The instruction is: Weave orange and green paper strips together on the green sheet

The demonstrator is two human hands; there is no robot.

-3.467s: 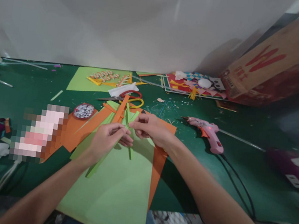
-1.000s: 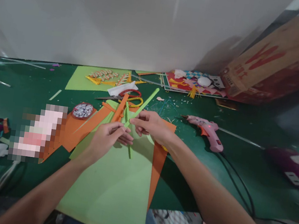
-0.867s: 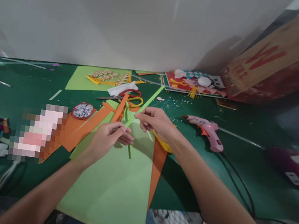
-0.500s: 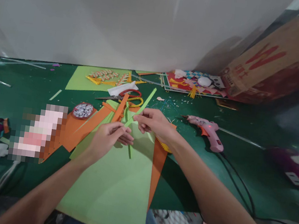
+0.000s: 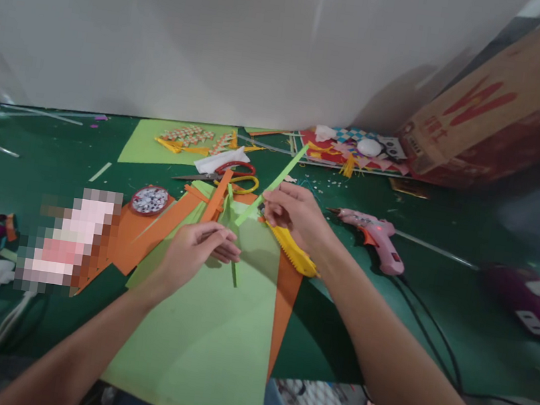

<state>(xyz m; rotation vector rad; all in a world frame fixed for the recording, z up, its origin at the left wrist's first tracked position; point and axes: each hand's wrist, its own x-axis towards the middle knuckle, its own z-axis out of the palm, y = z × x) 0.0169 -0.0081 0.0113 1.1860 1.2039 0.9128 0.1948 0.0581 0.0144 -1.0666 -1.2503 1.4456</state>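
Observation:
A light green paper strip (image 5: 287,170) is pinched between the thumb and fingers of my right hand (image 5: 293,212), slanting up to the right. Its lower end is free of my left hand (image 5: 204,241), which is empty, its fingers loosely stretched. Below both hands lies a light green sheet (image 5: 199,347). Another narrow green strip (image 5: 236,275) rests on it, partly hidden by my left fingers. A yellow utility knife (image 5: 296,252) is under my right hand. Orange strips (image 5: 217,196) and scissors with red and yellow handles (image 5: 245,182) lie just beyond.
To the right, a pink glue gun (image 5: 371,233) lies with its cable trailing. A round container of googly eyes (image 5: 150,200) sits on orange paper (image 5: 130,246) at left. Farther back are a decorated green sheet (image 5: 143,138) and a large paper bag (image 5: 488,112).
My right hand has moved right and slightly back with the strip, pulling its lower end out of my left hand. The yellow knife shows more. My left hand has stayed in place.

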